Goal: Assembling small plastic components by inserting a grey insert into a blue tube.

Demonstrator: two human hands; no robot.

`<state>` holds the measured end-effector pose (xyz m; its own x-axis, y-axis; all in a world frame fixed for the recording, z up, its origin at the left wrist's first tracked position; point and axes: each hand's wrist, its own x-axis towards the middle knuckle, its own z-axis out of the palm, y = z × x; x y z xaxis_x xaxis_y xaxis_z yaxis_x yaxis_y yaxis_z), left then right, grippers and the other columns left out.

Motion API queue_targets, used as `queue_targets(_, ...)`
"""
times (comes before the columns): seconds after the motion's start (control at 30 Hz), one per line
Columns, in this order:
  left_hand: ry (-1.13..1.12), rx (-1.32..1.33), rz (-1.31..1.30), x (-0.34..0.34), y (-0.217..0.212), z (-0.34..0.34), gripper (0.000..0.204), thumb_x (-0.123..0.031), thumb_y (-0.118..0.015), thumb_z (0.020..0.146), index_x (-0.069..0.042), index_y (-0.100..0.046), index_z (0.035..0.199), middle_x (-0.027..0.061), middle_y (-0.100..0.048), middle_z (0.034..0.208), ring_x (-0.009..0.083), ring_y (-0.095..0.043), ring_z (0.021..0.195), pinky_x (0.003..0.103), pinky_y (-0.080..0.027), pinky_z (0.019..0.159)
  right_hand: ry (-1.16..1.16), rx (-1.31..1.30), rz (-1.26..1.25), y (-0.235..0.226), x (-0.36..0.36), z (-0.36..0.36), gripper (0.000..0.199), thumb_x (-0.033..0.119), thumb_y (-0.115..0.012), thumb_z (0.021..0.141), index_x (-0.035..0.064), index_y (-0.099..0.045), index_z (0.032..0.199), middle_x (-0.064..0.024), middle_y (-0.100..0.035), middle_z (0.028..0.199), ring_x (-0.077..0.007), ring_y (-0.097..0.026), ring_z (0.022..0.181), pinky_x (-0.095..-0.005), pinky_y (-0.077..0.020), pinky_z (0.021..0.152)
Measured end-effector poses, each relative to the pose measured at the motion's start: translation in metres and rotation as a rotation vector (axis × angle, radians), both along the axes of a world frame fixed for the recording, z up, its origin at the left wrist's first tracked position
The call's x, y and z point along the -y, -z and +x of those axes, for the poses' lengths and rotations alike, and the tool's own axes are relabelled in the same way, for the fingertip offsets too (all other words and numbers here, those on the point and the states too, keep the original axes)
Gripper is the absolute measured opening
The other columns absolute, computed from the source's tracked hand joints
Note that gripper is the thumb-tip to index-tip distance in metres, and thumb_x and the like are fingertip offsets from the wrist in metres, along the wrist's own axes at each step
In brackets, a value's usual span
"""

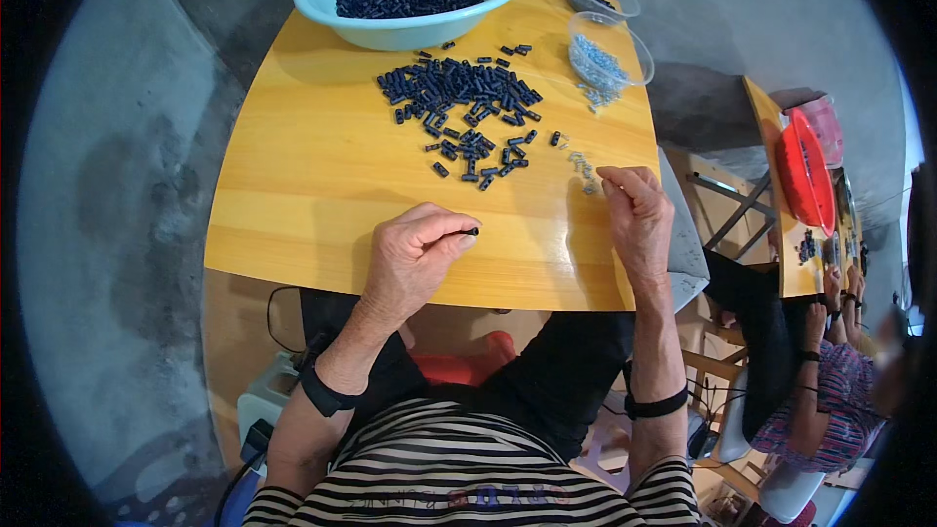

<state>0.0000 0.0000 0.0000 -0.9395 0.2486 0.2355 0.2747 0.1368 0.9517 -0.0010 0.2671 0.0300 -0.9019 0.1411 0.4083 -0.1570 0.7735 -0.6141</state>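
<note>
My left hand (pixel 415 252) is closed in a pinch above the near part of the table. A small black cylindrical piece (pixel 473 231) sticks out between its thumb and forefinger. To the right, my right hand (pixel 639 220) has its fingertips pressed together, beside a short trail of tiny clear pieces (pixel 580 166). Whatever those fingertips may hold is too small to make out. Beyond both hands lies a loose heap of short black cylindrical pieces (pixel 459 88), with stray ones scattered toward me.
A pale turquoise basin (pixel 390 34) full of black pieces stands at the back of the yellow table (pixel 293 185). Two clear bowls, one with bluish pieces (pixel 597 60), sit at the far right. Beyond, a co-worker (pixel 820 400) sits by another table with a red basin (pixel 802 176).
</note>
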Motion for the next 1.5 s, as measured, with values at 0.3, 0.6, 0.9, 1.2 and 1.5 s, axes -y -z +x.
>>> queue_targets(0.3,-0.008,-0.022,-0.023,0.0,0.001,-0.001,0.012,0.004,-0.069,0.078,0.001,-0.07,0.09,0.0092,-0.068,0.081,0.015,-0.065,0.072,0.024,-0.051,0.063,0.013,0.018,0.014,0.012,0.007,0.014,0.014,-0.002,-0.064,0.082,0.0017,-0.069,0.094,-0.0125,-0.064,0.081,-0.0239,-0.064,0.074,-0.0314,-0.0496,0.066)
queue_targets(0.6,0.007,-0.022,-0.039,0.001,0.0,0.0,0.013,0.005,-0.069,0.078,0.001,-0.07,0.09,0.0073,-0.067,0.081,0.0135,-0.063,0.074,0.024,-0.05,0.066,-0.037,-0.058,0.08,0.015,0.008,0.017,0.013,-0.002,-0.065,0.081,0.0022,-0.069,0.093,-0.0128,-0.064,0.081,-0.0246,-0.064,0.074,-0.0311,-0.0501,0.065)
queue_targets(0.9,0.012,-0.012,-0.05,0.002,0.0,-0.001,0.014,0.005,-0.069,0.078,0.0,-0.07,0.091,0.0074,-0.067,0.082,0.0142,-0.064,0.076,0.024,-0.05,0.068,-0.031,-0.051,0.062,0.019,0.01,0.016,0.012,-0.002,-0.065,0.081,0.0015,-0.069,0.091,-0.0131,-0.064,0.082,-0.0246,-0.064,0.075,-0.0315,-0.0498,0.065)
queue_targets(1.2,0.0,-0.078,-0.044,0.001,-0.001,-0.002,0.012,0.003,-0.07,0.078,0.001,-0.07,0.089,0.0089,-0.067,0.078,0.0159,-0.065,0.07,0.025,-0.051,0.06,-0.008,-0.064,0.08,0.018,0.01,0.015,0.014,-0.002,-0.064,0.081,0.0005,-0.068,0.095,-0.0138,-0.064,0.085,-0.0251,-0.064,0.075,-0.0321,-0.0505,0.066)
queue_targets(1.5,-0.011,-0.073,-0.015,0.002,0.004,-0.001,0.011,0.003,-0.07,0.078,0.0,-0.069,0.089,0.0092,-0.067,0.079,0.016,-0.065,0.07,0.025,-0.051,0.061,-0.014,-0.059,0.083,0.014,0.022,-0.003,0.009,-0.001,-0.066,0.08,0.002,-0.067,0.088,-0.0127,-0.062,0.079,-0.0272,-0.063,0.071,-0.0337,-0.0502,0.064)
